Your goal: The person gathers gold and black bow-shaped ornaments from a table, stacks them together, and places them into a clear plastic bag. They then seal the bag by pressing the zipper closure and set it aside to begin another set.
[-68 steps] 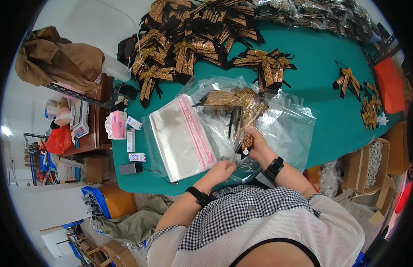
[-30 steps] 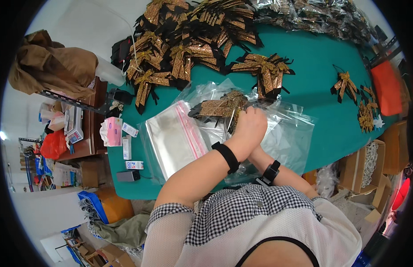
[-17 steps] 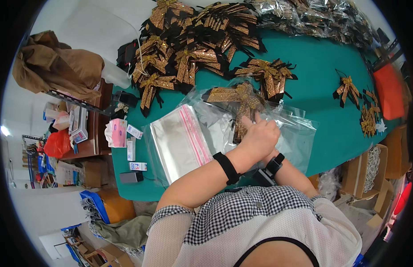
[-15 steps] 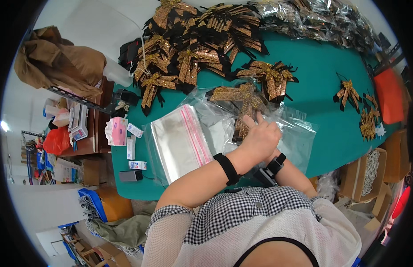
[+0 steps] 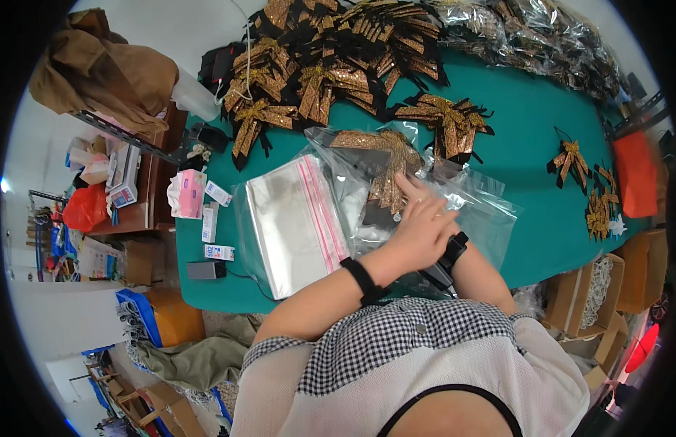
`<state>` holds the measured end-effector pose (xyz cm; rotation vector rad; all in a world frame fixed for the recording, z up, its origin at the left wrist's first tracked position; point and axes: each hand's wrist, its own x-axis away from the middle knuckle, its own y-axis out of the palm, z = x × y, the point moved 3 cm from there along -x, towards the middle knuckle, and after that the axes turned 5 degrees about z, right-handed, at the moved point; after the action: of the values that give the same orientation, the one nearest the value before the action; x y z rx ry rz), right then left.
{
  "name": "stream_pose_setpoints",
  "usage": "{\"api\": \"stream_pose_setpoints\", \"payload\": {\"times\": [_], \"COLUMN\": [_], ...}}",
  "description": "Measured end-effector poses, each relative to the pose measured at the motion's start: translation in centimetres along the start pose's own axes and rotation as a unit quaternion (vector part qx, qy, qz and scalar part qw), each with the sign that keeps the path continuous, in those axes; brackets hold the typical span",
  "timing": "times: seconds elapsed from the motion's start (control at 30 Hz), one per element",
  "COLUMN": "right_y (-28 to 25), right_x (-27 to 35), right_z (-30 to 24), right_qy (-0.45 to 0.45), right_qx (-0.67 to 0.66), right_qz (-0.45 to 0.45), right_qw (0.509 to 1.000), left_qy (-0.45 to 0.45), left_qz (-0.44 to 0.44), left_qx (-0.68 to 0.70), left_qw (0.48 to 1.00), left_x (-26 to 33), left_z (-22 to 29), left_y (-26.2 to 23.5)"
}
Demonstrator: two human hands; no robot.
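A gold glitter bow with black backing [image 5: 381, 156] lies inside a clear plastic bag [image 5: 491, 211] on the green table. My left hand [image 5: 419, 227] is over the bag's near part, its fingers bent and closed on the film. My right hand [image 5: 448, 231] is crossed under the left and mostly hidden, so its grip does not show. One stretched finger touches the bag over the bow's tails; which hand it belongs to is unclear. Left of the hands lies a stack of clear bags with pink strips [image 5: 287, 218].
Piled gold and black bows [image 5: 330, 80] cover the far table edge, beside bagged bows [image 5: 527, 44]. A few loose bows [image 5: 571, 160] lie at right. A pink tissue pack [image 5: 188, 193] and small boxes [image 5: 218, 252] line the left edge. Cardboard boxes [image 5: 589, 291] stand at lower right.
The bagged bow has shifted slightly left and away from me. My left hand has come a little nearer to me, and a finger now stretches along the bow's tails.
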<state>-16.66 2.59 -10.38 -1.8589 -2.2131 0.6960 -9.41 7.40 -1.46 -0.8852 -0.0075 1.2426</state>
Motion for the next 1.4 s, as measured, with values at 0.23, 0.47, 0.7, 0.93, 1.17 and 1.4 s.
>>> {"api": "stream_pose_setpoints", "payload": {"times": [0.23, 0.47, 0.7, 0.93, 1.17, 1.4], "right_y": [0.3, 0.9, 1.2, 1.1, 0.4, 1.9], "right_x": [-3.0, -3.2, -3.0, -3.6, -1.7, -1.5], "right_z": [-2.2, -0.2, 0.4, 0.4, -1.6, -3.8], "right_qy": [0.343, 0.393, 0.332, 0.361, 0.312, 0.339], "right_qx": [-0.387, -0.372, -0.235, -0.318, -0.523, -0.423], "right_qz": [0.008, 0.060, 0.157, 0.178, 0.080, 0.142], "right_qw": [0.856, 0.839, 0.900, 0.858, 0.789, 0.828], "left_qy": [-0.316, -0.432, -0.521, -0.536, -0.410, -0.247], "left_qz": [0.151, 0.064, 0.046, 0.089, 0.095, 0.054], "left_qx": [0.036, 0.380, 0.288, 0.299, 0.318, -0.019], "left_qw": [0.936, 0.816, 0.802, 0.785, 0.849, 0.967], "left_x": [5.9, 4.3, 5.1, 4.2, 3.9, 3.8], "left_z": [-10.5, -8.4, -8.9, -8.7, -8.3, -3.8], "left_y": [-4.4, 0.7, -0.5, -1.1, -2.4, -3.7]}}
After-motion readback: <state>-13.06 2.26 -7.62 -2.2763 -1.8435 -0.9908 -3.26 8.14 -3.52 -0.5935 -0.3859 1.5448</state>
